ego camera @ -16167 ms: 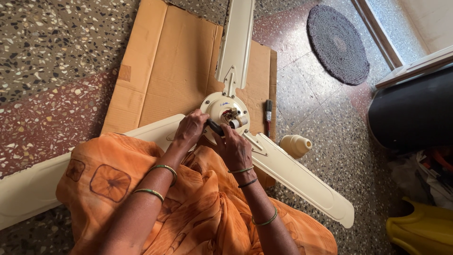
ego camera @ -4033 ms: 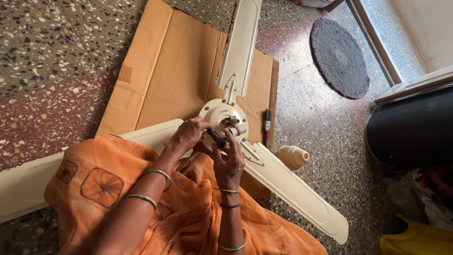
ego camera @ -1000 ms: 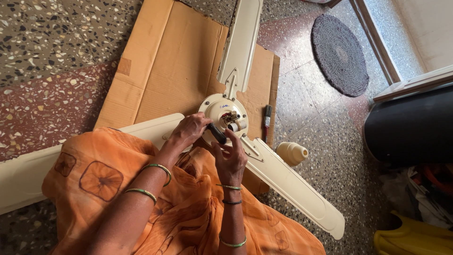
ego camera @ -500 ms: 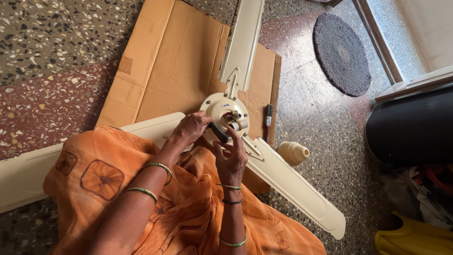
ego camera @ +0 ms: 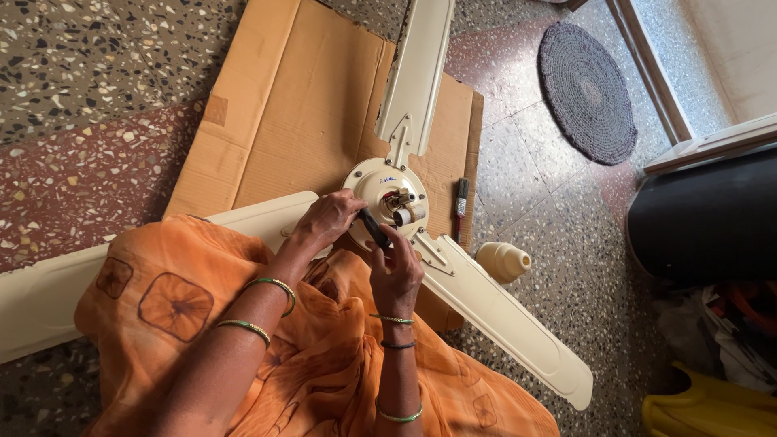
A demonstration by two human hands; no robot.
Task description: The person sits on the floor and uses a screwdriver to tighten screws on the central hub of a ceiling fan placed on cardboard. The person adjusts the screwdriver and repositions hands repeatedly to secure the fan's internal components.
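Seemingly cream three-bladed ceiling fan (ego camera: 387, 188)

1. My fan (ego camera: 380, 188) and its blades are cream.
2. The tool (ego camera: 374, 227) I grip is black.
3. My sari (ego camera: 324, 372) is orange with darker square motifs.
4. My bangles (ego camera: 275, 285) are green.
5. The cardboard (ego camera: 299, 121) is plain brown.
6. The round mat (ego camera: 587, 91) is dark grey.
7. The floor (ego camera: 89, 97) is speckled terrazzo.

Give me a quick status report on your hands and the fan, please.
Left hand rests on the fan hub. Right hand grips a dark tool against it. Nothing in the way.
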